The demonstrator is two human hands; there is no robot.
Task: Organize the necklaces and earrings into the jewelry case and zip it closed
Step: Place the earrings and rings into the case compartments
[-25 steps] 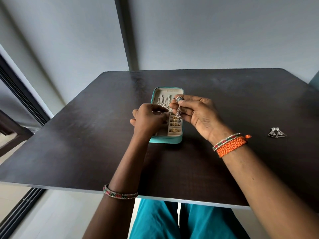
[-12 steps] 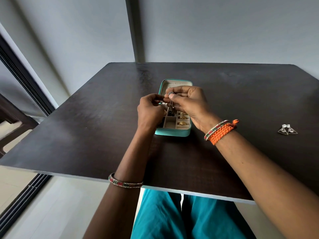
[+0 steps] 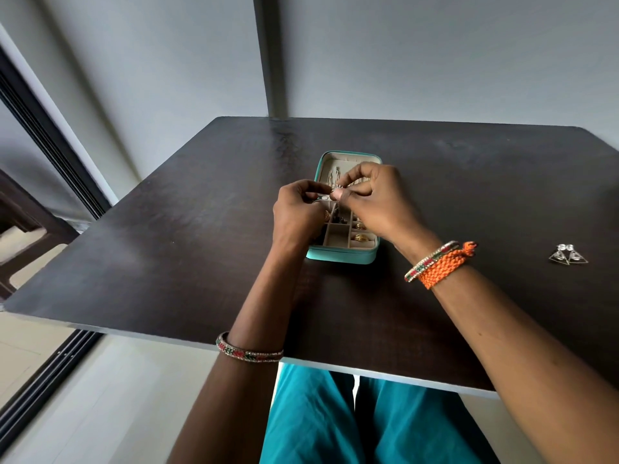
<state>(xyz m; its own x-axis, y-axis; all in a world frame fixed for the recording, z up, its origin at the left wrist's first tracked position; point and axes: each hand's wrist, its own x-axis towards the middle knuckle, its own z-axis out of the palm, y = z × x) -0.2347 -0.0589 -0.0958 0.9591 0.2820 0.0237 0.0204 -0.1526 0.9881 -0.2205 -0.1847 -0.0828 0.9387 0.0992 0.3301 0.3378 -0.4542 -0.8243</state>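
Two hands meet over the open jewelry case [image 3: 341, 254], which sits on the dark surface [image 3: 167, 246] in front of the seated person. Nearest the onlooker, the case's front compartments hold gold-coloured pieces; one front compartment looks bare. Above the case's middle, the left hand [image 3: 296, 212] and the right hand [image 3: 378, 199] both have fingers curled tight, pinching a small earring [image 3: 336, 188] between their fingertips; a dangling part hangs from it toward the compartments. What exactly the left fingertips hold, the earring itself or a backing, is too small to tell. Judged from this grip, the risk is a slip: so slight a piece, worked between two pinches in mid-air, could drop and bounce out of the case, or a loose backing could fall among the compartments. The hanging part could also catch on the chains in the lid [image 3: 335, 165] at the case's far end. Well to the right of the case, a pair of triangular earrings [image 3: 567, 256] waits on the surface.
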